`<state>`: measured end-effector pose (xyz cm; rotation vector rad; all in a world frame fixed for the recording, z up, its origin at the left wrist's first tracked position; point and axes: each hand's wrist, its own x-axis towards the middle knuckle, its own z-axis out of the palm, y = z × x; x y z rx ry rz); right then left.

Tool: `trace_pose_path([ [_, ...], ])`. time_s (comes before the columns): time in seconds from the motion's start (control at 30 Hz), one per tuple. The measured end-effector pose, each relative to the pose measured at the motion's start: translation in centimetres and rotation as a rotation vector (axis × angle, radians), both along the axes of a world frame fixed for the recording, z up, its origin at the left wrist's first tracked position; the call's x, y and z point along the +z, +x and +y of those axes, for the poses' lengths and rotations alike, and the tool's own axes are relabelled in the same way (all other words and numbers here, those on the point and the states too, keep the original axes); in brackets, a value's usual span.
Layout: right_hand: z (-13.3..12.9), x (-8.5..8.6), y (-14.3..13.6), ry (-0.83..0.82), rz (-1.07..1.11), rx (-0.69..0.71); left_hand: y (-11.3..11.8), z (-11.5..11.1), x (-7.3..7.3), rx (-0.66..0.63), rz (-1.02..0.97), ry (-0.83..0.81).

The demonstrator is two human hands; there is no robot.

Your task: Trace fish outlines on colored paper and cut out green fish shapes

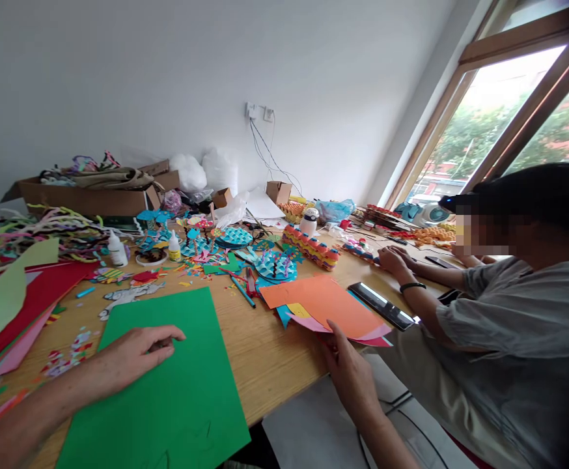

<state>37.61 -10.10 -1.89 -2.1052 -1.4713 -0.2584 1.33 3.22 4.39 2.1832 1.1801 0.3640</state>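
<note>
A large green sheet of paper (181, 384) with faint pencil lines near its lower edge lies at the front of the table. My left hand (135, 352) rests on it, fingers slightly bent, thumb and forefinger apart with nothing between them. At the table's edge my right hand (350, 365) pinches a small stack of coloured paper (323, 303), thumb on top and fingers underneath. Orange is uppermost in that stack; pink, red and yellow pieces show beneath. A blue marker (243, 291) lies just beyond, between the two hands.
A co-worker (519, 293) sits at the right, near a black phone (382, 305). Glue bottles (117, 249), paper scraps and blue egg-carton crafts (275, 266) crowd the middle. More coloured sheets (1, 306) lie at left, and a cardboard box (89, 198) stands behind.
</note>
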Motion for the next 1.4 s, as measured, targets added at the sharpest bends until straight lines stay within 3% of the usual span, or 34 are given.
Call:
trace_pose_path([
  [0.1,-0.1,1.6,-0.6,0.088,0.029,-0.01,-0.1,0.1,-0.2,-0.022,-0.01,-0.092],
  [0.2,-0.7,3.7,-1.4,0.187,0.091,-0.013,-0.2,0.1,0.0,0.083,-0.109,-0.153],
  [0.37,-2.2,7.1,-3.5,0.296,0.268,0.162,0.3,-1.7,2.1,0.21,-0.358,-0.306],
  [0.47,-3.1,8.2,-5.3,0.337,0.519,0.252,1.6,-4.7,2.8,0.144,-0.495,-0.463],
  [0.57,-3.3,8.7,-7.6,0.386,0.797,0.301,3.2,-8.3,2.3,-0.041,-0.581,-0.635],
  [0.67,-2.9,9.1,-10.1,0.444,0.932,0.396,4.7,-11.0,1.6,-0.132,-0.682,-0.664],
  [0.77,-1.8,9.4,-12.4,0.478,0.947,0.467,5.8,-11.4,1.5,-0.144,-0.756,-0.639],
  [0.9,1.4,8.7,-13.8,0.442,0.988,0.508,6.7,-8.5,1.2,-0.075,-0.734,-0.462],
  [1.0,4.0,7.2,-13.6,0.443,1.098,0.501,6.5,-6.7,0.0,-0.038,-0.416,-0.164],
  [1.13,5.0,5.8,-12.4,0.508,1.199,0.459,5.2,-7.1,-1.9,-0.293,-0.012,0.202],
  [1.23,4.3,5.9,-11.8,0.536,1.243,0.461,4.9,-8.0,-2.8,-0.372,0.154,0.4],
  [1.4,3.0,7.1,-11.6,0.555,1.268,0.511,6.3,-7.9,-2.4,-0.53,0.387,0.665],
])
